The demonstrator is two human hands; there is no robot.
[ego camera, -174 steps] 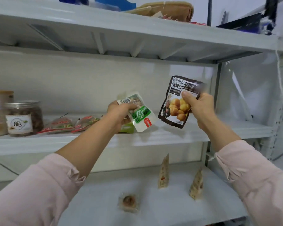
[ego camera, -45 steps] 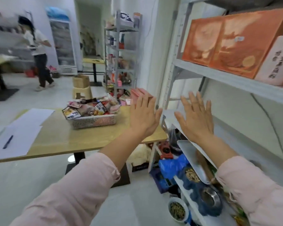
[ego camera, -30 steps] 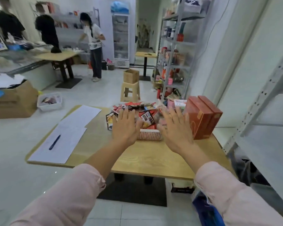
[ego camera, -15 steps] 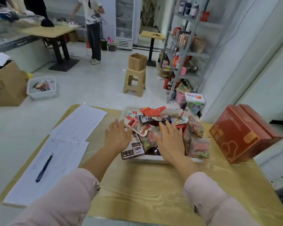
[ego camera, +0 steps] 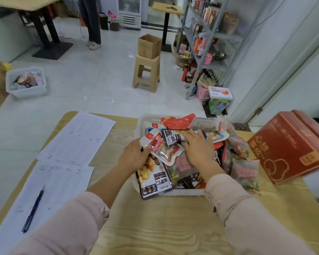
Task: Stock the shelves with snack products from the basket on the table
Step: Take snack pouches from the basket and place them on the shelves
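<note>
A white basket (ego camera: 182, 192) heaped with snack packets stands on the wooden table (ego camera: 155, 229). My left hand (ego camera: 135, 158) is at the basket's left side and pinches the edge of a white-and-red peanut packet (ego camera: 160, 147), thumb on top. My right hand (ego camera: 198, 150) lies flat on the heap, its fingertips on a dark packet (ego camera: 171, 138). A dark chestnut packet (ego camera: 153, 181) hangs over the basket's front left rim. Pink sleeves cover both forearms.
A red carton (ego camera: 291, 146) sits on the table right of the basket. Papers (ego camera: 72, 144) and a pen (ego camera: 33, 210) lie to the left. Beyond the table are a stool with a cardboard box (ego camera: 148, 45), a stocked rack (ego camera: 206, 43), a white floor bin (ego camera: 26, 82) and a person's legs (ego camera: 92, 21).
I turned from the shelf to the table and came up to the basket. Both hands, empty and spread before, have come down onto the packets; the left now pinches the peanut packet.
</note>
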